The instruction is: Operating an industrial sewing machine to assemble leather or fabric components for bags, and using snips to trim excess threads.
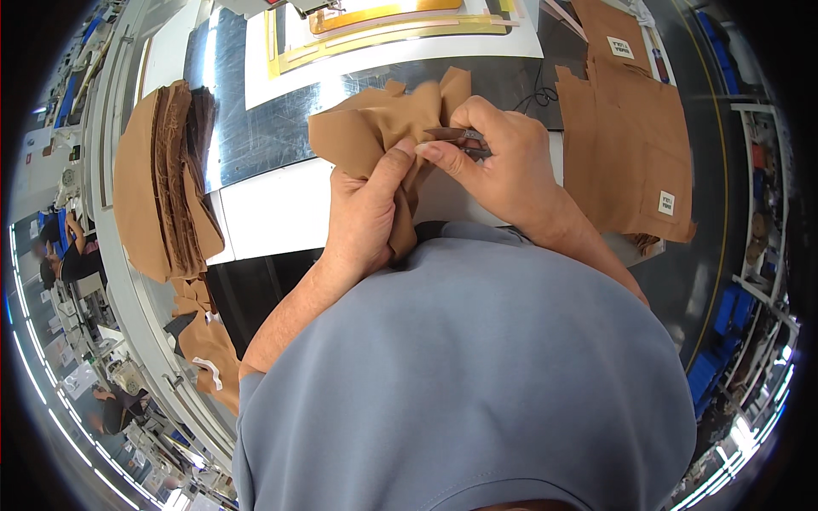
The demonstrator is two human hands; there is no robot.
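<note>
A bunched piece of tan fabric (pixel 366 128) hangs between my hands, close in front of my body. My left hand (pixel 371 200) pinches it from below, thumb on top. In my right hand (pixel 503 153) is a small pair of thread snips (pixel 460 139), dark metal, with the blades pointing left against the fabric. The right thumb and fingertips are beside the left thumb, almost touching it. How far the blades are apart is too small to tell.
A thick stack of brown fabric pieces (pixel 158 179) lies at the left. Flat brown panels with white labels (pixel 626 157) are piled at the right. Behind my hands are a metal work surface (pixel 230 111) and a yellow-edged template (pixel 383 43). Fabric pieces (pixel 209 349) hang lower left.
</note>
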